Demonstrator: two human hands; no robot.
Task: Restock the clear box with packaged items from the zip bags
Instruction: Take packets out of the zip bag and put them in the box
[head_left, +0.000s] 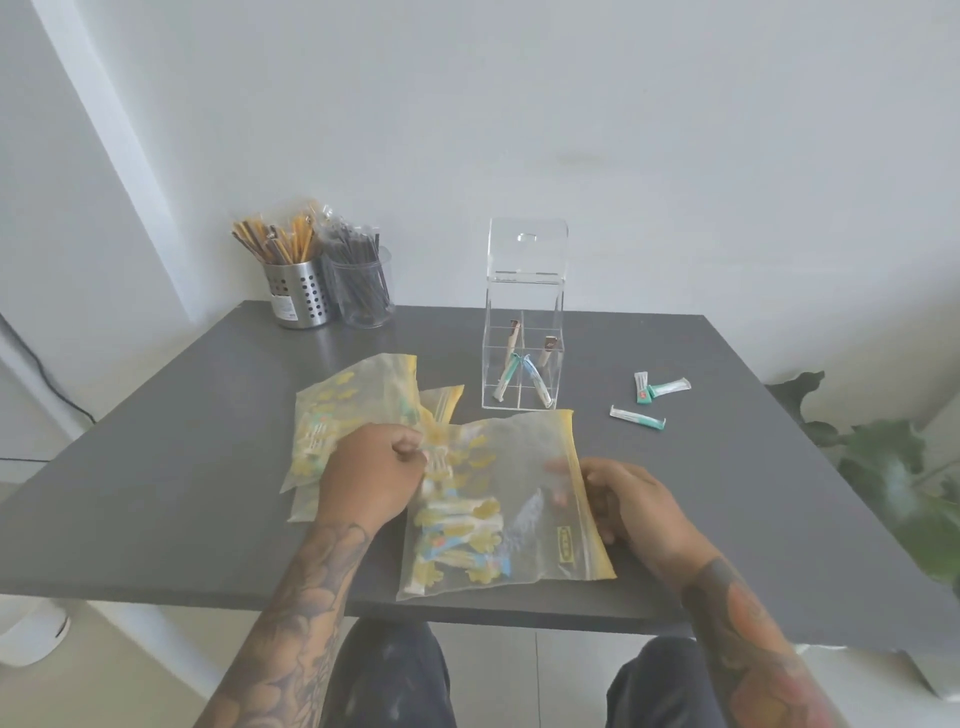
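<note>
Grey worktop (208, 467) carries the clear box (523, 332); in front of it lies the zip bag (498, 509), pinched by my left hand (374, 478) and right hand (623, 499).

Open grey table (727, 493) along the right edge, only three loose sachets (638, 417) near the clear box (523, 332). Zip bags (498, 499) crowd the front edge; two cutlery holders (332, 296) block the back-left corner.

both hands on the front zip bag (519, 499): left hand (371, 475) pinching its corner, right hand (623, 501) gripping the zipper edge, clear box (524, 317) behind.
</note>
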